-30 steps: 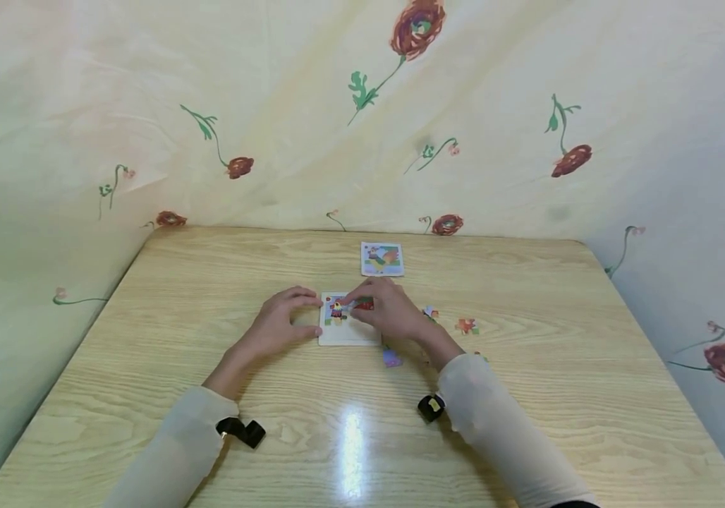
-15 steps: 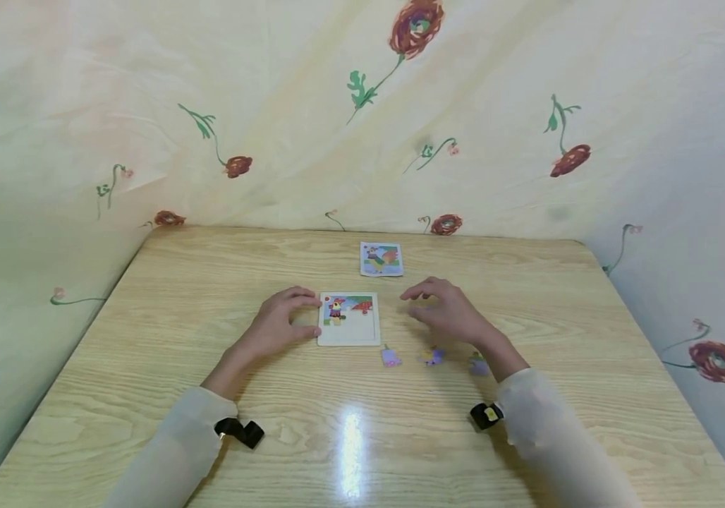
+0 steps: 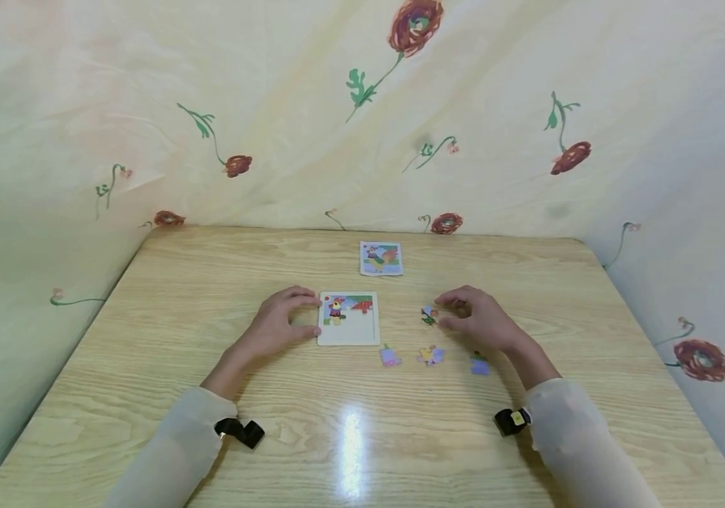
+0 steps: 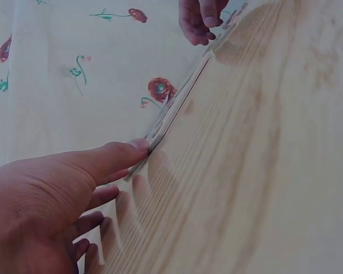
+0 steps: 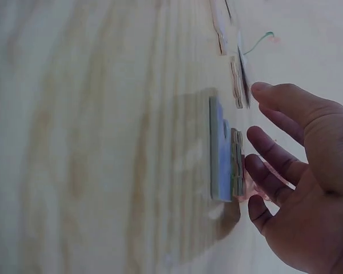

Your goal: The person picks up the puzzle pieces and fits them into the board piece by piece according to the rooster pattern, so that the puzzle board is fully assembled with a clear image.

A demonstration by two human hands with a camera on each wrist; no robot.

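Observation:
A square jigsaw tray point(image 3: 357, 334) lies mid-table, its upper and left parts filled with rooster-picture pieces and its lower right bare. My left hand point(image 3: 276, 323) rests at the tray's left side, thumb and fingertips touching the edge; the left wrist view shows the thumb point(image 4: 138, 145) on that rim. To the right, my right hand point(image 3: 479, 321) hovers with bent, parted fingers beside a green-and-red jigsaw piece point(image 3: 429, 315). In the right wrist view its fingers stand apart near a blue-faced piece point(image 5: 223, 157), with nothing seen between them. The hand hides the tabletop beneath it.
Nearer the front lie a purple-pink piece point(image 3: 391, 355), a yellow-and-purple piece point(image 3: 431, 355) and a blue-and-green piece point(image 3: 479, 364). Behind the tray sits a rooster picture card point(image 3: 381, 259). Flowered cloth point(image 3: 312, 141) hangs along the table's back and sides.
My right hand has left the tray's upper part and travelled right to the loose pieces, uncovering the red piece at the tray's upper right. The left hand has stayed at the tray's edge.

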